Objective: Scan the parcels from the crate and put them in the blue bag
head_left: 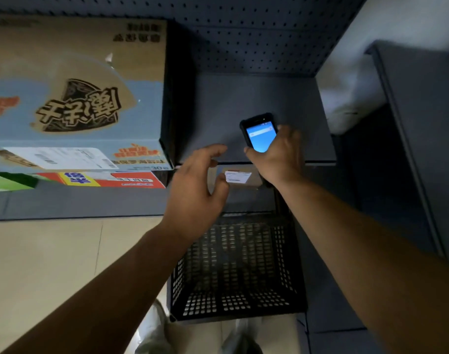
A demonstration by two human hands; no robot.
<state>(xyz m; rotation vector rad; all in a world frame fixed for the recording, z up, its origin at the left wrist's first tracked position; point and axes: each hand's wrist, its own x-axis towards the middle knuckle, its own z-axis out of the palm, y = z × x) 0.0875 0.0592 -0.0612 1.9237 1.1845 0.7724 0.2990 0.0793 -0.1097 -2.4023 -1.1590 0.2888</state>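
Observation:
My right hand (279, 157) grips a black handheld scanner (259, 135) with a lit blue screen, held over the shelf edge. Just below it lies a small brown parcel (254, 181) with a white label (237, 176), on a lower level behind the crate. My left hand (200, 185) hovers beside that parcel with fingers spread and curved, holding nothing; whether its thumb touches the parcel I cannot tell. A black perforated plastic crate (238, 272) stands on the floor below both hands; nothing shows inside it. No blue bag is in view.
A large printed cardboard box (75, 93) with a shipping label sits on the grey shelf (256, 103) at left, above a red and green flat box (103, 181). A perforated back panel (244, 42) rises behind. White bags (351, 98) lie at right. Beige floor tiles (52, 256) show lower left.

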